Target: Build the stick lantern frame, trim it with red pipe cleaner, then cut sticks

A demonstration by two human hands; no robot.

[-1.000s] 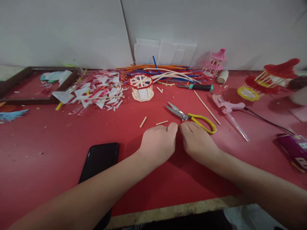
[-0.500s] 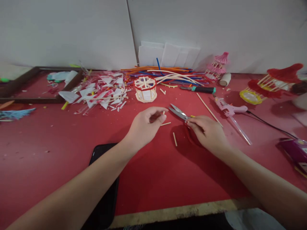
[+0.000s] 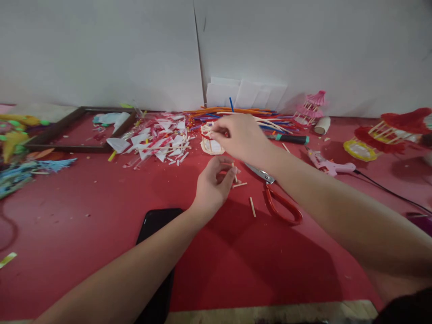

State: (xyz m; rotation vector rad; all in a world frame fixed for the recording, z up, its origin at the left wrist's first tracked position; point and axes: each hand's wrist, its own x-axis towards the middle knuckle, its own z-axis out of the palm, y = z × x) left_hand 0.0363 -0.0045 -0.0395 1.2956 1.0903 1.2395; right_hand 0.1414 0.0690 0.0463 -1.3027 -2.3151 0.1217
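My left hand (image 3: 213, 183) pinches a short wooden stick (image 3: 235, 173) between thumb and fingertips, just above the table. Farther back, my right hand (image 3: 241, 135) has its fingers closed at the top of a small round stick model (image 3: 211, 146), which has a red rim and a pale base. The hand hides much of this model. Red-handled scissors (image 3: 283, 204) lie on the table beneath my right forearm, their blades partly covered. Two short cut sticks lie near my left hand, one stick (image 3: 252, 207) close to the scissors.
Paper and plastic scraps (image 3: 162, 139) are heaped at back left beside a brown frame (image 3: 70, 147). Coloured pipe cleaners (image 3: 199, 113) lie along the wall. A pink glue gun (image 3: 330, 165), a cutter knife (image 3: 292, 139) and red tiered models (image 3: 398, 130) are right. A phone (image 3: 158, 225) lies under my left forearm.
My right hand has let go of the scissors, leaving them on the table, and moved left and back to the round stick model. My left hand still holds its stick. The view has shifted slightly.
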